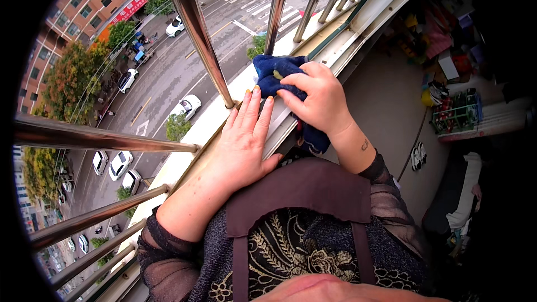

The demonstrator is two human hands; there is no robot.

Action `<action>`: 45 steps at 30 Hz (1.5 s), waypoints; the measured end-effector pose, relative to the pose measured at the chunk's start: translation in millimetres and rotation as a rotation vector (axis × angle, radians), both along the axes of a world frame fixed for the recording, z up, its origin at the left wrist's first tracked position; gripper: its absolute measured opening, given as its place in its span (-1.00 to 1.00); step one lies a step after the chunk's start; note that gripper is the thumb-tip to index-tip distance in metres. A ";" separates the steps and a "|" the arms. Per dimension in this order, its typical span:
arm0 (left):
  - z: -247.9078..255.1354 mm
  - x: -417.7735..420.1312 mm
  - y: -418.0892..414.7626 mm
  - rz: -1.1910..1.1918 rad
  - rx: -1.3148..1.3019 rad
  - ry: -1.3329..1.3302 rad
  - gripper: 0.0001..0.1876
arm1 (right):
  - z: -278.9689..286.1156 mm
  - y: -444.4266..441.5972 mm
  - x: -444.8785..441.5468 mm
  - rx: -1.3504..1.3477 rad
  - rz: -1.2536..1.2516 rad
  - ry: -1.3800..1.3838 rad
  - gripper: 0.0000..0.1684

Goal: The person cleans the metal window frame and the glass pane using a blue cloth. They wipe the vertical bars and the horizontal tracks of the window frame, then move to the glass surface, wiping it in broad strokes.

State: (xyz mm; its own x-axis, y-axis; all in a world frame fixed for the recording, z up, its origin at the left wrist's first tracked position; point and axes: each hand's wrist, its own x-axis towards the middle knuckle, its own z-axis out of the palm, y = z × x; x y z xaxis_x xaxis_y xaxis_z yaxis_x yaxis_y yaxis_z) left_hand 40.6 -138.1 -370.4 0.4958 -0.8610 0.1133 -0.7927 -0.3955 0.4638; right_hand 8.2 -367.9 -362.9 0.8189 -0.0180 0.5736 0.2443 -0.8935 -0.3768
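My right hand (321,98) grips a dark blue cloth (279,71) with a small yellow patch. The cloth lies bunched on the window frame track (275,123), and part of it hangs down on the room side, below my wrist. Flat on the frame, close to the cloth, rests my left hand (247,138) with its fingers stretched and slightly apart. Nothing is held in it. Just beyond its fingertips stands a metal guard bar (201,42), rising from the pale outer ledge (209,121).
More metal bars (105,134) line the outer ledge. Far below runs a street (222,46) with parked cars and trees. On the room side are the floor (386,105), a pair of shoes (418,156), a green wire basket (457,111) and a heap of mixed items (440,37).
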 end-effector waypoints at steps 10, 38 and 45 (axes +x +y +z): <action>0.0 1.3 -0.6 -0.003 0.006 0.008 0.21 | -1.7 3.6 -6.1 -0.104 -0.111 -0.010 -0.76; 0.8 1.1 -1.5 -0.021 0.022 -0.022 0.23 | -8.0 -52.1 17.4 0.023 -0.313 -0.022 -0.76; -6.3 0.9 1.1 0.018 -0.041 0.040 0.22 | -2.5 20.8 -13.8 -0.057 0.058 0.018 -0.74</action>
